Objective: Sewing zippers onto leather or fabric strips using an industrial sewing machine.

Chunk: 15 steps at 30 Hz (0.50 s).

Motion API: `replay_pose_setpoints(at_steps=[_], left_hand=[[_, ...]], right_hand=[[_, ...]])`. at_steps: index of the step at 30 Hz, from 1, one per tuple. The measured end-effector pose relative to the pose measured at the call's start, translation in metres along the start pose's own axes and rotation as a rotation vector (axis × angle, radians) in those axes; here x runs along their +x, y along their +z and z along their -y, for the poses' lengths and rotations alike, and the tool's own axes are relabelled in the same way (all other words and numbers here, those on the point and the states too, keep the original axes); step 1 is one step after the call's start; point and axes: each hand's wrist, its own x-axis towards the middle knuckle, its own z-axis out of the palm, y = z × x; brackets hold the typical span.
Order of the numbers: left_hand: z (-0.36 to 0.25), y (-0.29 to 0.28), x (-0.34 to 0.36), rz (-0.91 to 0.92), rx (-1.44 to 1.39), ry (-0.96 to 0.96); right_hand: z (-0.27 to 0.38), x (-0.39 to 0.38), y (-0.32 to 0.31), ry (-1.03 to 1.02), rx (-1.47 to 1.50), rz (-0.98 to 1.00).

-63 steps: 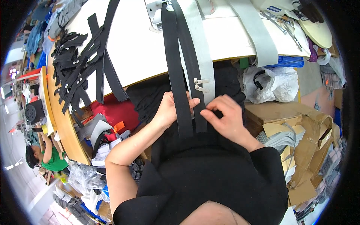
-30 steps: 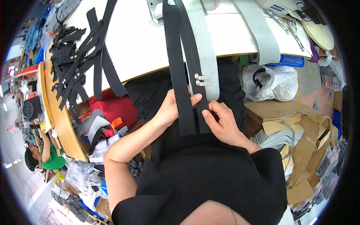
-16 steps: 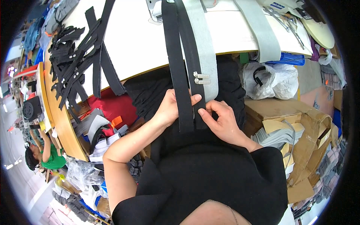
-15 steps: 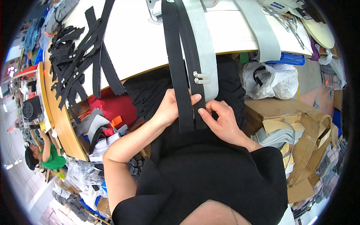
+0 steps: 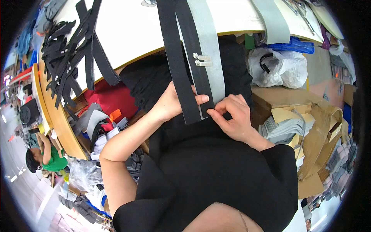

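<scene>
A black zipper [image 5: 192, 34] runs down from the table edge, with two silver zipper sliders [image 5: 203, 60] on it, pulls pointing right. Beneath its right side lies a light grey fabric strip [image 5: 213, 42]; to its left hangs a black fabric strip [image 5: 172, 50]. My left hand [image 5: 170, 102] is closed around the lower part, its fingers behind the black strip and its thumb on the zipper. At the lower right corner of the zipper, my right hand [image 5: 235, 118] pinches the end between thumb and forefinger, the other fingers curled.
On the white table [image 5: 131, 29], a heap of black zippers [image 5: 63, 54] lies at the left. Another grey strip [image 5: 272, 21] drapes over the edge at the right. A white plastic bag [image 5: 278, 69] and a cardboard box [image 5: 282, 96] with grey pieces stand right. A person in green [image 5: 54, 158] works far left.
The view has shifted, so the table sits higher and further left. My right hand has moved slightly away from the strips' middle, still pinching the zipper end; the left keeps its hold.
</scene>
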Motion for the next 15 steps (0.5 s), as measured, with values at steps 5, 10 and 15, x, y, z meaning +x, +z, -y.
replay_pose_setpoints(at_steps=[5, 10, 15], left_hand=[[0.005, 0.003, 0.002, -0.032, -0.024, 0.010], [0.001, 0.004, 0.001, -0.027, -0.062, -0.033], [0.001, 0.002, 0.001, -0.034, -0.080, -0.059]], right_hand=[[0.001, 0.003, -0.001, -0.336, -0.190, -0.159], [-0.009, -0.004, 0.001, -0.488, -0.353, -0.069], [-0.016, 0.000, 0.000, -0.671, -0.473, -0.158]])
